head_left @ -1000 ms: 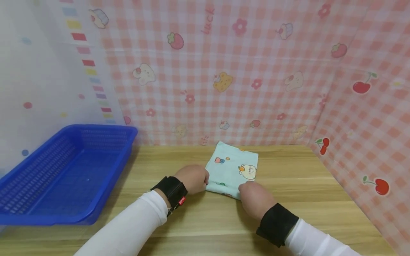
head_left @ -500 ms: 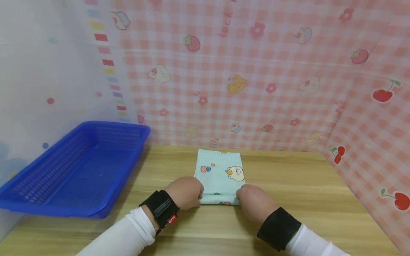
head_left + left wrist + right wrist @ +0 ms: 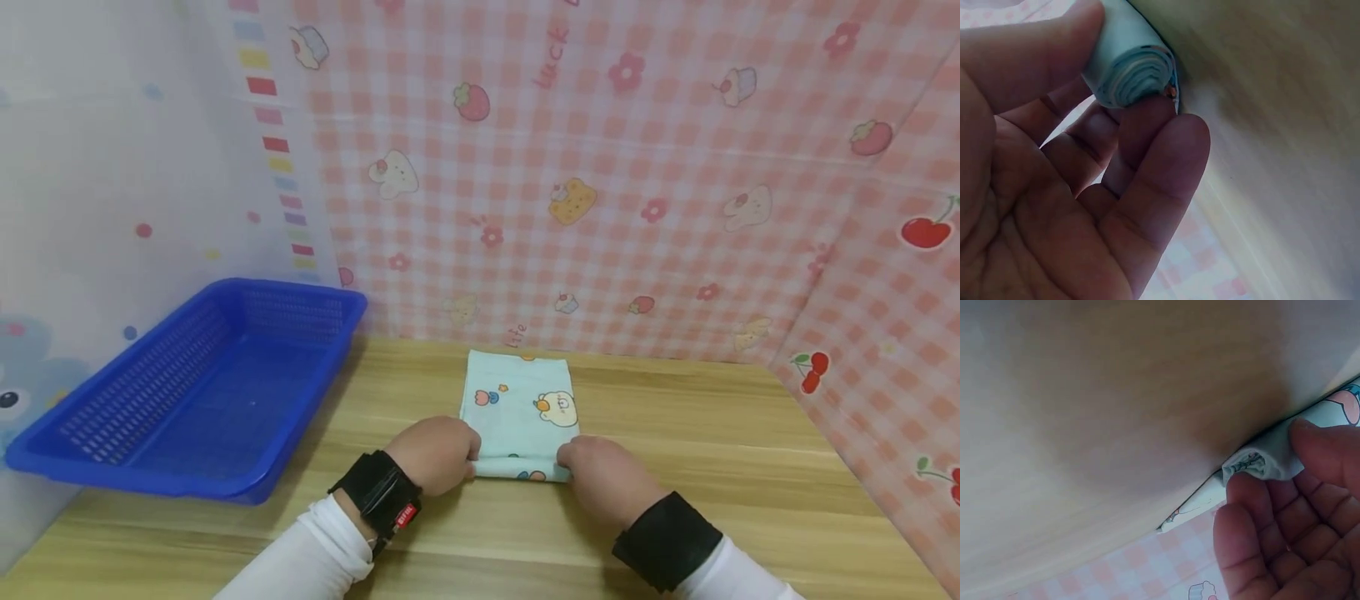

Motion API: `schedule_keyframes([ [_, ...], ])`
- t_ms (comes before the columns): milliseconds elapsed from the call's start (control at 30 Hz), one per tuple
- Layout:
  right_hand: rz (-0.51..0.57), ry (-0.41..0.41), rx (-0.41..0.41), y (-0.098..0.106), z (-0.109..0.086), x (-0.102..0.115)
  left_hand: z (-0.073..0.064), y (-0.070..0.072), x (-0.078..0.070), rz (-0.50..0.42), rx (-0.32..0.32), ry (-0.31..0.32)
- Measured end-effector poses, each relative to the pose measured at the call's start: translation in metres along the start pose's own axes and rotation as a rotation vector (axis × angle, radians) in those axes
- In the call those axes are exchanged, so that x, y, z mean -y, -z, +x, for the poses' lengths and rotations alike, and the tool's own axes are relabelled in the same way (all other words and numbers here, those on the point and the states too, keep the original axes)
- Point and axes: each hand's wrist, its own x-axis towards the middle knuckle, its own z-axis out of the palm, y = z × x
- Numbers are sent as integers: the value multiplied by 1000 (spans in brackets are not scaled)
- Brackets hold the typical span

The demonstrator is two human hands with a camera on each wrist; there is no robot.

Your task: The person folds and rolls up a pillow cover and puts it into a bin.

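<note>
A pale blue printed cloth (image 3: 517, 408) lies on the wooden table, its near edge rolled into a narrow tube. My left hand (image 3: 433, 454) pinches the left end of that roll; in the left wrist view the roll's coiled layers (image 3: 1138, 78) show between thumb and fingers. At the other end my right hand (image 3: 611, 479) grips the roll, thumb on one side and fingertips on the other. The right wrist view shows the roll's open end (image 3: 1254, 461) by the fingertips. Beyond the roll the cloth stays flat, with a bear and tulip print facing up.
A blue plastic basket (image 3: 195, 475) with slotted sides stands left of the hands. A pink checked backdrop (image 3: 480, 275) rises behind the table (image 3: 712, 433) and along its right side; a white printed sheet (image 3: 97, 167) hangs at the left.
The cloth has turned from slanted to nearly square with the person, and its near edge has come closer. Both hands moved with it, keeping hold. The head view has shifted slightly.
</note>
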Motion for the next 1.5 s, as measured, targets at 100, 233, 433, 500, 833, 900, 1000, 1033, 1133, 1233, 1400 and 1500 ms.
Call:
schedule_keyframes([
  [100, 5, -13, 34, 1, 0, -2, 2, -2, 1, -21, 15, 2],
  [233, 71, -86, 88, 3, 3, -4, 5, -2, 4, -66, 34, 19],
  [433, 134, -153, 163, 13, 15, -7, 8, -2, 11, -115, 48, 33],
  [500, 146, -161, 183, 16, 19, -9, 10, -2, 14, -124, 50, 38],
  [833, 297, -270, 261, 20, 31, -22, 19, -4, 15, -186, -19, 97],
  [900, 304, -271, 257, 18, 29, -22, 19, -5, 14, -166, -41, 96],
  [1000, 310, -286, 247, 15, 26, -20, 16, -6, 13, -122, -69, 79],
  [1033, 306, -289, 242, 14, 25, -19, 15, -6, 13, -107, -74, 70],
  [1133, 285, -290, 207, 11, 21, -16, 12, -5, 11, -96, -60, 61],
  [1233, 250, -268, 165, 9, 17, -13, 9, -4, 9, -109, -30, 80],
  [1400, 223, -256, 139, 8, 10, -9, 8, -4, 7, -95, -17, 79],
  [1500, 245, -260, 142, 9, 9, -10, 8, -3, 7, -79, -27, 70],
])
